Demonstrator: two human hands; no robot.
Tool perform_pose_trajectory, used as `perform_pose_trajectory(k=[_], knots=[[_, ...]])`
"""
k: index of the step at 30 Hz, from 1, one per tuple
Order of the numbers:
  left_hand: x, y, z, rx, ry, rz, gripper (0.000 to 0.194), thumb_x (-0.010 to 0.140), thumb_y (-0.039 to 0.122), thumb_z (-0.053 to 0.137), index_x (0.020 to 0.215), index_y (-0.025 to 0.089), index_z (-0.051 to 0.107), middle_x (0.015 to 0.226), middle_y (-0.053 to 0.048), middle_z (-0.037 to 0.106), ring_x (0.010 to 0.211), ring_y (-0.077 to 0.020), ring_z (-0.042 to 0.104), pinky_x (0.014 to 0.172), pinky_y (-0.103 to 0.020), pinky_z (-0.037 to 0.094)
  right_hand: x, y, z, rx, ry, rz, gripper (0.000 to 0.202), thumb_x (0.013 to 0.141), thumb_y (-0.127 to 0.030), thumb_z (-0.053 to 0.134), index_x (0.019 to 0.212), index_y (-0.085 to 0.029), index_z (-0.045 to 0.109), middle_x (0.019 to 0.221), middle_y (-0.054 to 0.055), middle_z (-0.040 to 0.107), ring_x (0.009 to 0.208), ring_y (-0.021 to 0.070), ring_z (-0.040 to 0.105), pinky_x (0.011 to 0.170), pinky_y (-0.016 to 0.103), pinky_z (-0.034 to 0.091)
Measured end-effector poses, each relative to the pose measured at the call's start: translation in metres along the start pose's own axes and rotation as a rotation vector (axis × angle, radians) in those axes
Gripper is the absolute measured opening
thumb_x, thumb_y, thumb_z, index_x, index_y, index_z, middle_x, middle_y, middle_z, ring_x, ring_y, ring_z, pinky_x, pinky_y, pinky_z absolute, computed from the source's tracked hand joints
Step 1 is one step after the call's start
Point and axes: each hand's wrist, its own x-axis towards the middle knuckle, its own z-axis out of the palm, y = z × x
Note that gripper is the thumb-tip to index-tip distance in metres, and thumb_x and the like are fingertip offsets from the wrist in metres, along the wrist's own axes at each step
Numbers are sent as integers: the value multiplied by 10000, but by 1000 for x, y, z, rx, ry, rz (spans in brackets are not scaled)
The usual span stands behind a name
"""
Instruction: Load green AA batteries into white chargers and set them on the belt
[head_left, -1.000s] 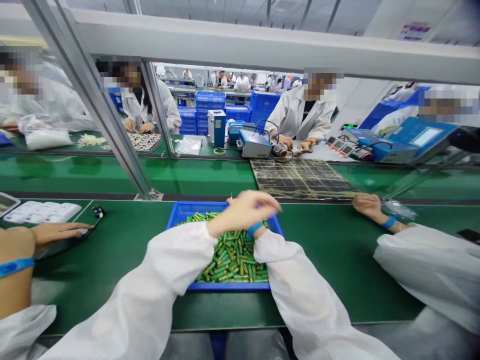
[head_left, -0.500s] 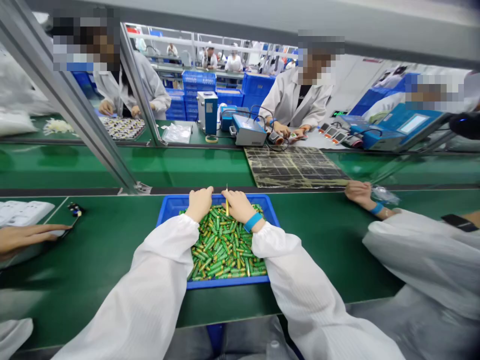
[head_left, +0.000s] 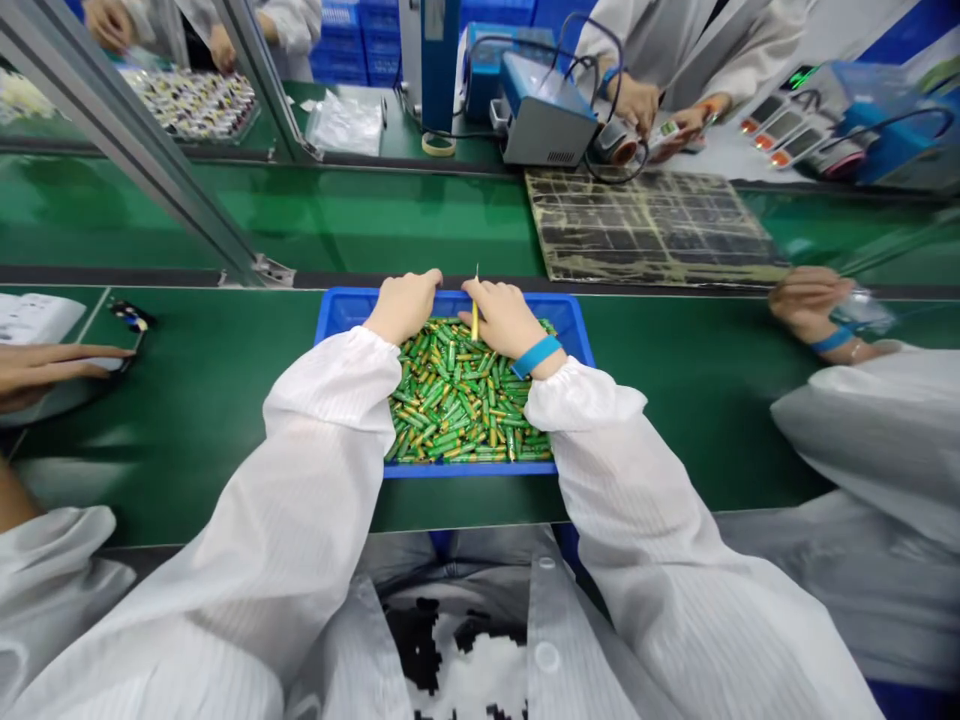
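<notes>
A blue tray (head_left: 471, 469) full of small green cylinders with gold-coloured ends (head_left: 457, 400) stands on the green table in front of me. My left hand (head_left: 405, 306) is curled over the far rim of the tray, left of its middle, with its fingertips mostly hidden. At the same rim, my right hand (head_left: 507, 318) is closed around a thin yellow pointed tool (head_left: 475, 320), its tip pointing away from me. A blue band circles my right wrist.
Beyond the table's raised far edge lies a dark scratched board (head_left: 649, 225). A metal post (head_left: 161, 150) slants down at the left. Other people's hands are at the left (head_left: 56, 372) and right (head_left: 810, 300). Blue-and-grey devices (head_left: 551, 110) stand across the line.
The camera view has tilted down, so the tray and hands sit higher in the picture. Both hands remain at the tray's far rim, and the yellow tool is still in my right hand.
</notes>
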Motion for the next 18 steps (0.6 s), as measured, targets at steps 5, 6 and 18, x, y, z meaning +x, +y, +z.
perform_pose_trajectory(k=[5, 6, 18], knots=[[-1, 0, 2, -11, 12, 16, 403, 1002, 206, 267, 1269, 167, 566, 1104, -158, 696, 1066, -319, 661, 910, -456, 508, -2, -1, -2, 14, -10, 3, 403, 952, -276, 474, 1313, -101, 517, 1214, 190, 638, 1049, 345, 550, 882, 411, 358], [0, -1, 4, -22, 17, 16, 404, 999, 201, 272, 1269, 165, 571, 1108, -157, 695, 1069, -317, 659, 917, -463, 511, -2, -1, -3, 18, -12, 5, 395, 954, -279, 470, 1305, -104, 520, 1212, 187, 641, 1047, 344, 549, 875, 407, 354], [-51, 52, -143, -1549, 24, -172, 489, 925, 41, 226, 1317, 172, 486, 1338, -2, 578, 1297, -141, 536, 994, -325, 498, 8, 9, 5, 1, 1, -35, 370, 995, -344, 425, 1285, -134, 517, 1160, 174, 686, 1029, 313, 587, 804, 349, 314]])
